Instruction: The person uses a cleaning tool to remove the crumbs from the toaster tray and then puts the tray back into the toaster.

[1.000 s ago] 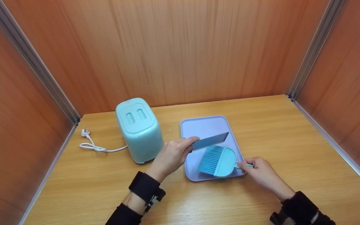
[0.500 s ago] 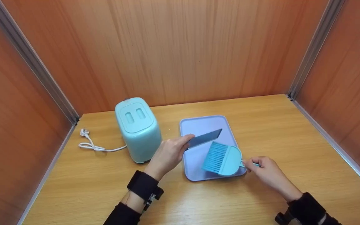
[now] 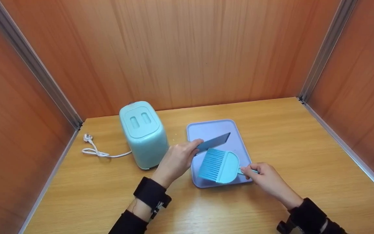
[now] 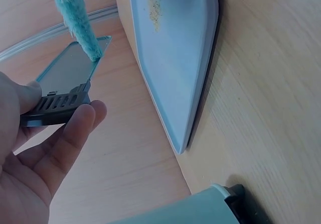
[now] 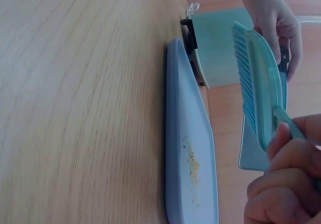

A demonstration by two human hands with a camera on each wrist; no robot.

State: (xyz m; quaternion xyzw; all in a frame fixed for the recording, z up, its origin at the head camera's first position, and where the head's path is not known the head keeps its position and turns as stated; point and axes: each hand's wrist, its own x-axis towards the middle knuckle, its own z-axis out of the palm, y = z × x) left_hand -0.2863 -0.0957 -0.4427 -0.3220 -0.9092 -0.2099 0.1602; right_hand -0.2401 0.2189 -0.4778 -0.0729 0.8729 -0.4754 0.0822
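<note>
My left hand [image 3: 178, 160] pinches a toaster's crumb tray [image 3: 215, 141] by its dark slotted end, holding it tilted above a lilac tray [image 3: 206, 129]. In my right hand [image 3: 266, 178] is the thin handle of a turquoise hand brush [image 3: 230, 167]. The left wrist view has the brush's bristles [image 4: 75, 18] right at the crumb tray's edge. Crumbs [image 5: 192, 164] lie scattered on the lilac tray, below both tools. Part of the crumb tray is hidden behind the brush in the right wrist view.
A mint toaster [image 3: 151, 148] with a lidded top stands left of the lilac tray, close to my left forearm. Its white cord and plug [image 3: 96, 151] lie farther left. Wooden panels [image 3: 206, 55] enclose the table at the back and sides.
The brush first shifted right, then swept back left across the crumb tray's near side. The crumb tray moved slightly left early on and has since stayed nearly still.
</note>
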